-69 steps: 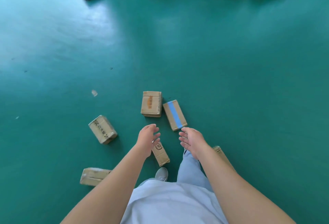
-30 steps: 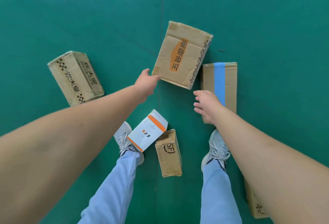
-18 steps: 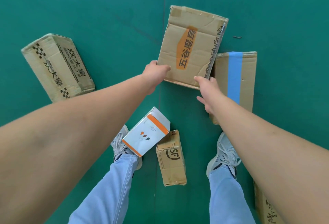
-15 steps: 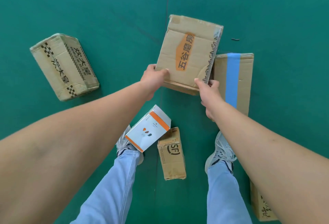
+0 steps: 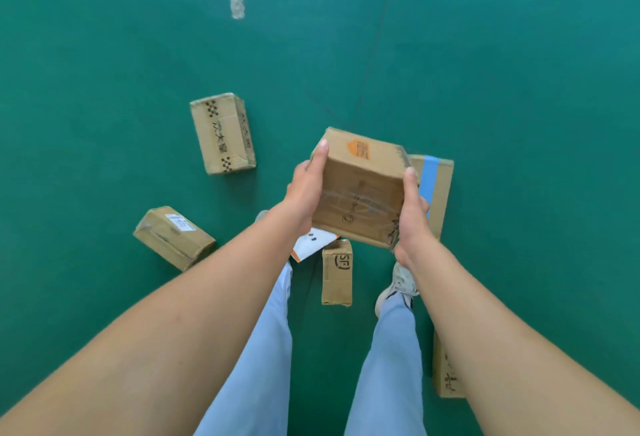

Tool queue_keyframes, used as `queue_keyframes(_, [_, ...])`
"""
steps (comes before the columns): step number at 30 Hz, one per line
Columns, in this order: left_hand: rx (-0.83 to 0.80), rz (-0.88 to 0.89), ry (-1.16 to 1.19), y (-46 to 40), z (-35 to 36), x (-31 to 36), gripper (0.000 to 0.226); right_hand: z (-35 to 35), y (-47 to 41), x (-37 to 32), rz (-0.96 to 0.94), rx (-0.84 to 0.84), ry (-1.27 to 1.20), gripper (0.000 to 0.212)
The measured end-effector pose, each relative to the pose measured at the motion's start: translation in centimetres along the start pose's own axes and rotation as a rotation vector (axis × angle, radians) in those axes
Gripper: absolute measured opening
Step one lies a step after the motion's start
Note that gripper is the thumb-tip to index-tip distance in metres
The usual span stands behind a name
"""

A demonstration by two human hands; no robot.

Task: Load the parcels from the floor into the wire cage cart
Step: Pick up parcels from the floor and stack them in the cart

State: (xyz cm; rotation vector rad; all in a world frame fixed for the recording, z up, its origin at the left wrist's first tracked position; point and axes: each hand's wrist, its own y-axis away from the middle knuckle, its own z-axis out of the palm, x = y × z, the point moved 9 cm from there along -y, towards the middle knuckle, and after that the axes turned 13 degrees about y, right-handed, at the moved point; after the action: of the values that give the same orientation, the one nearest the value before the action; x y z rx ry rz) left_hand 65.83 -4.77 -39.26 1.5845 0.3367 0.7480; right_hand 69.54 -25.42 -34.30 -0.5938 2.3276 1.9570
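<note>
Cardboard parcel (image 5: 360,190) clasped between left hand (image 5: 306,193) and right hand (image 5: 410,216), seemingly above the floor.

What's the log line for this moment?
phase: lift | held: box | left hand and right hand: on opposite sides | on floor: six more parcels | cart: not in view

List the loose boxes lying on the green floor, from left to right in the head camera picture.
Box with a white label → checker-taped box → small SF box → blue-taped box
</note>
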Motion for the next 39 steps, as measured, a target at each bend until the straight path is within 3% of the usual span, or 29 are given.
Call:
queue_keyframes(6, [-0.01, 0.023, 0.267, 15.6, -3.6, -0.2, 0.099, -0.2, 13.8, -1.4, -0.063, -0.108, 0.113, 0.1])
queue_keyframes(14, [0.159, 0.208, 0.612, 32.3, -7.9, -3.5, 0.084, -1.1, 26.9, -3.1, -0.207, -0.295, 0.35, 0.088])
queue_keyframes(17, [0.207, 0.246, 0.743, 37.8, -8.7, -6.3, 0.082, -1.6, 31.4, -3.6, -0.313, -0.296, 0.462, 0.074])
queue_keyframes(20, [0.273, 0.3, 0.869, 42.0, -9.7, -9.4, 0.075, -1.5, 33.8, -2.3, -0.358, -0.305, 0.557, 0.074])
queue_keyframes(29, [0.478, 0.299, 1.249, 51.4, -14.3, -22.9, 0.052, 2.7, 40.1, 6.6, -0.451, -0.471, 0.947, 0.073])
queue_keyframes(39, [0.68, 0.319, 1.637, 59.0, -19.7, -42.5, 0.06, 7.3, 49.8, 24.0, -0.587, -0.672, 1.332, 0.07])
